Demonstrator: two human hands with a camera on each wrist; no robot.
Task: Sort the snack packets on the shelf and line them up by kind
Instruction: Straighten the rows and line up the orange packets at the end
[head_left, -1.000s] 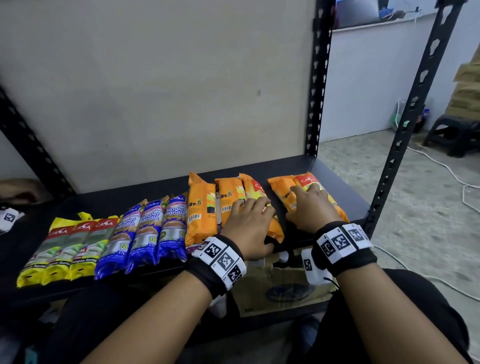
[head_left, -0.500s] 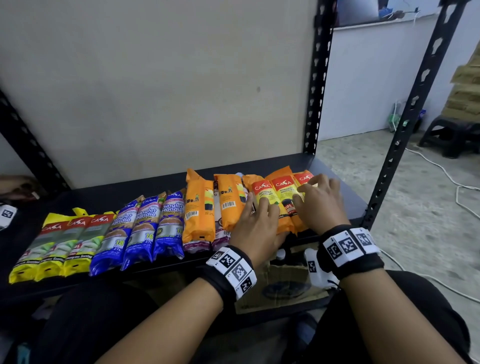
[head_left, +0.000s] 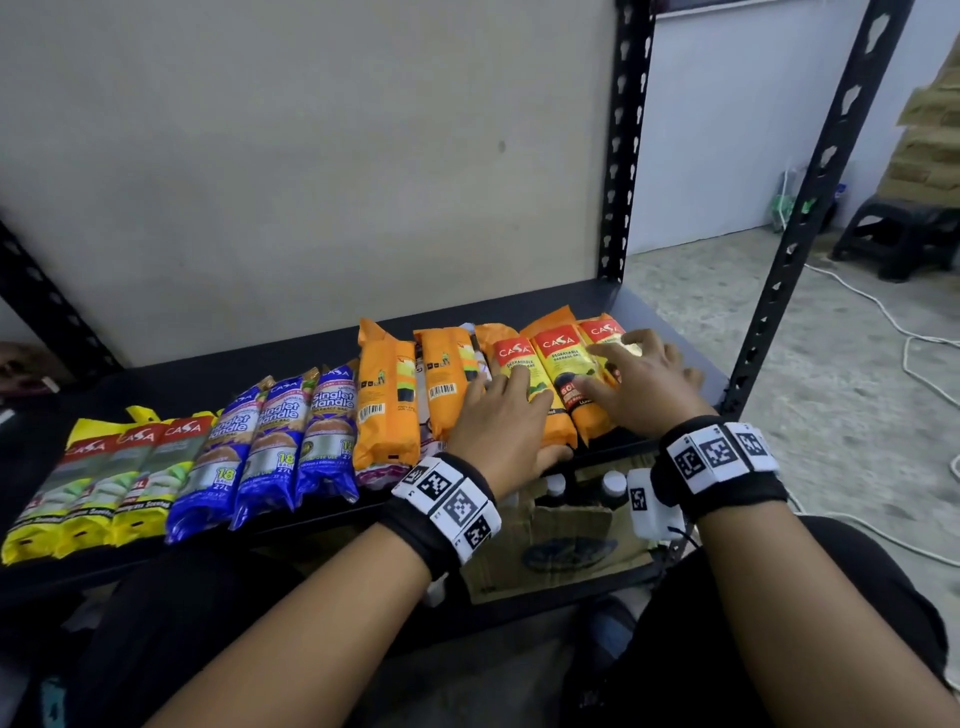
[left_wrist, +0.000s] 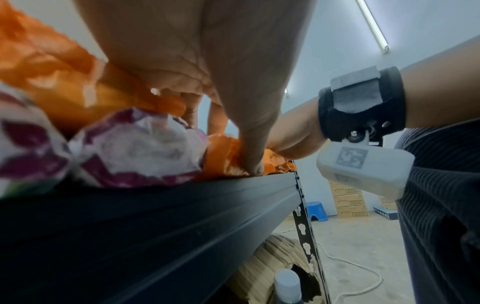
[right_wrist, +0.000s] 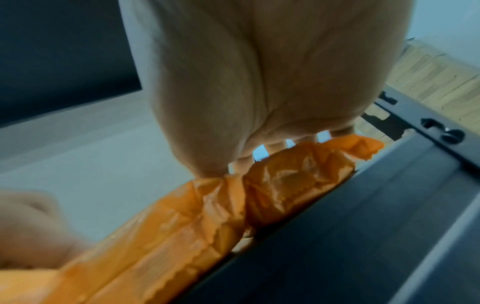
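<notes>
A row of packets lies along the black shelf (head_left: 670, 332): three yellow ones (head_left: 88, 493) at the left, three blue ones (head_left: 275, 441), then orange packets (head_left: 387, 400). Purple-and-white packets (left_wrist: 135, 148) lie under the orange ones. My left hand (head_left: 501, 415) lies flat, fingers straight, on the orange packets in the middle, thumb down at the shelf's front edge. My right hand (head_left: 639, 384) rests with spread fingers on the three orange packets (head_left: 558, 364) with red labels at the right end. In the right wrist view the palm presses on crinkled orange packet ends (right_wrist: 285, 181).
Black uprights (head_left: 621, 156) stand at the shelf's right corners, the front one (head_left: 800, 234) beside my right hand. A lower shelf holds a torn cardboard box (head_left: 561, 545) with bottles. Cables (head_left: 883, 312) and a dark stool (head_left: 898, 234) are on the floor at right.
The right-hand orange packets have slid left and now lie close against the other orange ones, their red labels facing up. Both hands stayed on them and moved left with them.
</notes>
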